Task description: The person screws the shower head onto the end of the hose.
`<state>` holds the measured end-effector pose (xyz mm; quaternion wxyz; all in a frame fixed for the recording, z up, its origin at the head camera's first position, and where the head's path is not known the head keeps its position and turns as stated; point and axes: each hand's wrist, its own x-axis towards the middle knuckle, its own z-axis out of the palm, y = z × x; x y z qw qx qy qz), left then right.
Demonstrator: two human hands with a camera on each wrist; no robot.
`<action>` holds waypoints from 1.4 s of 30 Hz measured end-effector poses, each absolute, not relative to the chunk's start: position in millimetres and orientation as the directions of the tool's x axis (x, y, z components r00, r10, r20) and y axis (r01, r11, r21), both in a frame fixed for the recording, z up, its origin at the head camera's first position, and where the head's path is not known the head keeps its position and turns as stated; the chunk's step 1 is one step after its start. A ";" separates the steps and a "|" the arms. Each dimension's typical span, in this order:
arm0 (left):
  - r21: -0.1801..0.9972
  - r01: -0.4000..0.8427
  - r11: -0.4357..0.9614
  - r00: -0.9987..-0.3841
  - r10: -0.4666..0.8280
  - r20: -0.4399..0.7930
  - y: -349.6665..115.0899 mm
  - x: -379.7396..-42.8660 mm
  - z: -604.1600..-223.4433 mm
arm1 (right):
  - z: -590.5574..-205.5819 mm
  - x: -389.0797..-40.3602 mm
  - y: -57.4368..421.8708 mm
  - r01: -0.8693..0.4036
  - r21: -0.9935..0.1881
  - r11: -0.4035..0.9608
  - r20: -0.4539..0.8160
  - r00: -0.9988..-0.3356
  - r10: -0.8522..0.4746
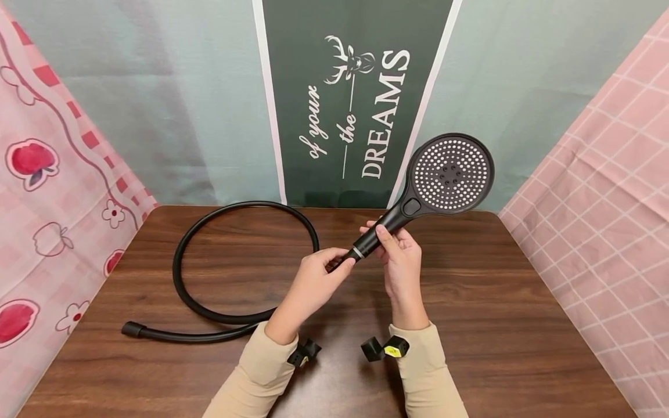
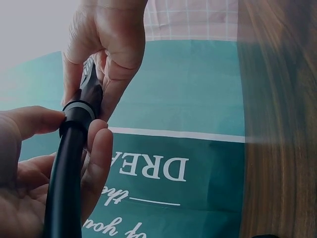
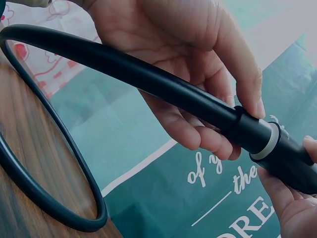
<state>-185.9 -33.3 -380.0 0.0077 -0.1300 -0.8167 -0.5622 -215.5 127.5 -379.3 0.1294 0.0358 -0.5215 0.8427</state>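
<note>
A black shower head (image 1: 452,174) with a round face of pale nozzles is held up at a tilt over the table. My right hand (image 1: 402,261) grips its handle (image 1: 384,231), thumb on the near side. My left hand (image 1: 316,284) pinches the end fitting (image 3: 252,130) of a black shower hose (image 1: 180,278) at the base of the handle. A pale ring (image 3: 270,141) shows between fitting and handle in the right wrist view. From there the hose runs back under the left wrist and loops across the table's left side.
The hose's other end (image 1: 133,329) lies on the wooden table (image 1: 496,325) at front left. A grey-green cloth with a dark lettered panel (image 1: 334,180) hangs behind. Pink patterned cloths stand at both sides. Small black wrist cameras (image 1: 305,352) sit on the sleeves.
</note>
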 end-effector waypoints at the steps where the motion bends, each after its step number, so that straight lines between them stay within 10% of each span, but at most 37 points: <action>1: 0.919 0.217 0.330 -0.967 0.203 0.156 -33.3 -186.0 -380.1 | -379.2 -215.6 127.6 -0.254 -0.870 -0.422 0.195 -0.964 0.179; 42: 0.933 0.217 0.289 -0.970 0.169 0.173 -29.5 -182.8 -381.9 | -379.3 -213.8 129.8 -0.250 -0.863 -0.439 0.198 -0.967 0.163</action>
